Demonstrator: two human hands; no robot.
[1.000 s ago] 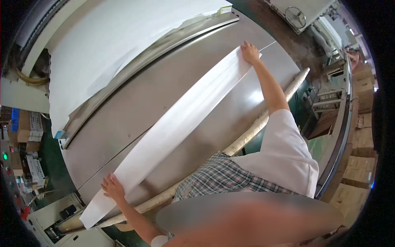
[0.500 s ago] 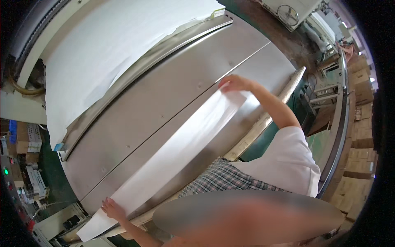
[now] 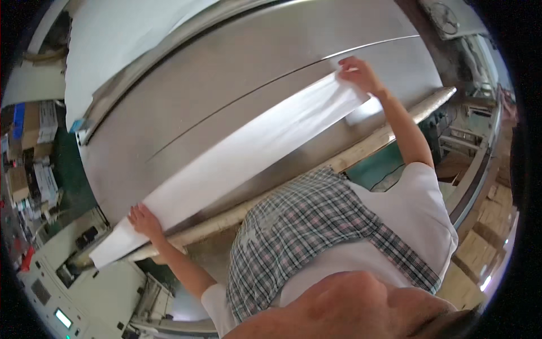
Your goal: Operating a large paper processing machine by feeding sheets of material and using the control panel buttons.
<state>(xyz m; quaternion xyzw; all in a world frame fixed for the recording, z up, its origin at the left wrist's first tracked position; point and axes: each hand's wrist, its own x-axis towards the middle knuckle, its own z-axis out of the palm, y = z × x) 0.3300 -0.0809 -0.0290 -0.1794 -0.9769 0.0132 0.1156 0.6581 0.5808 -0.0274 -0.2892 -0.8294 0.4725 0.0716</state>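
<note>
A long white strip of thin sheet material (image 3: 237,152), cloth or paper I cannot tell, runs slantwise along the near side of a smooth metal table (image 3: 226,73). At its far right end, my right hand (image 3: 361,76) is closed, the fingers pinching the strip's corner. This end looks slightly raised, with a bright reflection on the metal beneath. Toward the left end my left hand (image 3: 147,221) lies on the strip with fingers stretched out and spread. The strip's left tip (image 3: 104,253) reaches past that hand, over the table's near-left corner.
A wrapped pale bar (image 3: 350,155) borders the table's near edge, close to my plaid apron (image 3: 305,231). Beyond a raised metal rail (image 3: 152,59) lies a large white sheet (image 3: 118,45). A control panel (image 3: 68,305) stands lower left, cartons (image 3: 36,130) at left, boxes (image 3: 480,248) at right.
The whole view has shifted and turned, so more of my apron and the control panel show. Both hands stay at the same ends of the strip.
</note>
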